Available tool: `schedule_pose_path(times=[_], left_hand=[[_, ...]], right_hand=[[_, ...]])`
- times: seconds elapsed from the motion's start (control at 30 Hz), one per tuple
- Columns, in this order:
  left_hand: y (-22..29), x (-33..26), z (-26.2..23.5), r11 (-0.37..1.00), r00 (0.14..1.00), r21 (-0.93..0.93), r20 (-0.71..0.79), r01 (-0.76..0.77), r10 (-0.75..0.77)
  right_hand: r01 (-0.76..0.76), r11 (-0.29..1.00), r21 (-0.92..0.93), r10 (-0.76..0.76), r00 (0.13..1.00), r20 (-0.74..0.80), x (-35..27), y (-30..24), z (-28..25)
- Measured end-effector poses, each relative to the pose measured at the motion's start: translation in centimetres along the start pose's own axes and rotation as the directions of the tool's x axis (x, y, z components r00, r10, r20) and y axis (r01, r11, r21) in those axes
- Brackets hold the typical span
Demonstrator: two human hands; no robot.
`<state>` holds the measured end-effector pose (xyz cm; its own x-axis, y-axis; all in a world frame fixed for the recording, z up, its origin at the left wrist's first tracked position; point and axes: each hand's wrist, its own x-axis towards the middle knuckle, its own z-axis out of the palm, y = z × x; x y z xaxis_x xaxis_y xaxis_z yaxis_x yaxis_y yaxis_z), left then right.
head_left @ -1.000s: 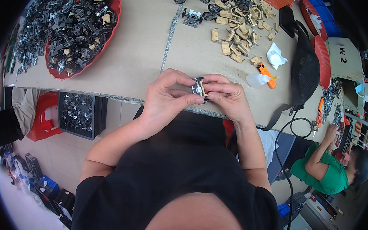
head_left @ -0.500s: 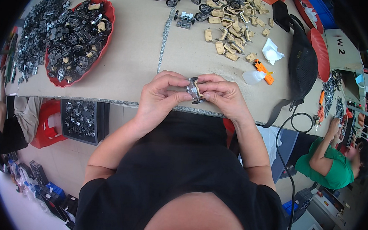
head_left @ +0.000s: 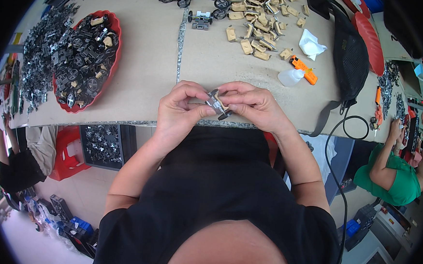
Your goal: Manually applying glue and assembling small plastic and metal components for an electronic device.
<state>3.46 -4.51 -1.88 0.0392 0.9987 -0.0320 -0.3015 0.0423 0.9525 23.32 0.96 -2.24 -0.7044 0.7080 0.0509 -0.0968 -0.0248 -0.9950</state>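
Observation:
Close to the table's near edge, both hands meet on a small grey wheeled chassis (head_left: 214,102) with black wheels at its two visible ends. My left hand (head_left: 180,109) pinches its left side between thumb and fingers. On the other side, my right hand (head_left: 257,108) grips a tan plastic part (head_left: 221,101) set against the chassis. Fingertips hide much of both pieces, so I cannot tell whether they are joined. Farther off on the table lies another wheeled chassis (head_left: 200,20), beside a heap of loose tan parts (head_left: 261,26).
At left, a red scalloped basin (head_left: 117,53) holds wheeled pieces, beside a spread of small grey parts (head_left: 40,49). A white bottle (head_left: 291,77), an orange tool (head_left: 304,70), crumpled tissue (head_left: 312,44) and a black bag (head_left: 349,63) lie rightward. A person in green (head_left: 388,174) works at far right.
The chassis has tilted in my fingers, its upper end now leaning left. Both hands keep their hold. The whole view has shifted slightly.

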Motion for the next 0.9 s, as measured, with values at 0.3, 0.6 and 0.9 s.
schedule_pose_path(times=[0.3,0.6,0.9], left_hand=[[0.5,0.6,0.6,0.962,0.999,0.274,0.044,-0.014,0.002],[2.6,3.8,-1.5,0.52,0.838,0.71,0.545,-0.475,0.022],[2.1,5.8,-1.8,0.625,0.769,0.593,0.639,-0.508,0.018]], right_hand=[[0.023,0.995,-0.101,-0.028,0.998,-0.055,0.0,0.2,0.6],[0.065,0.97,-0.236,-0.079,0.996,-0.05,0.1,0.0,0.6],[0.087,0.89,-0.448,-0.142,0.986,-0.092,0.6,-0.2,0.3]])
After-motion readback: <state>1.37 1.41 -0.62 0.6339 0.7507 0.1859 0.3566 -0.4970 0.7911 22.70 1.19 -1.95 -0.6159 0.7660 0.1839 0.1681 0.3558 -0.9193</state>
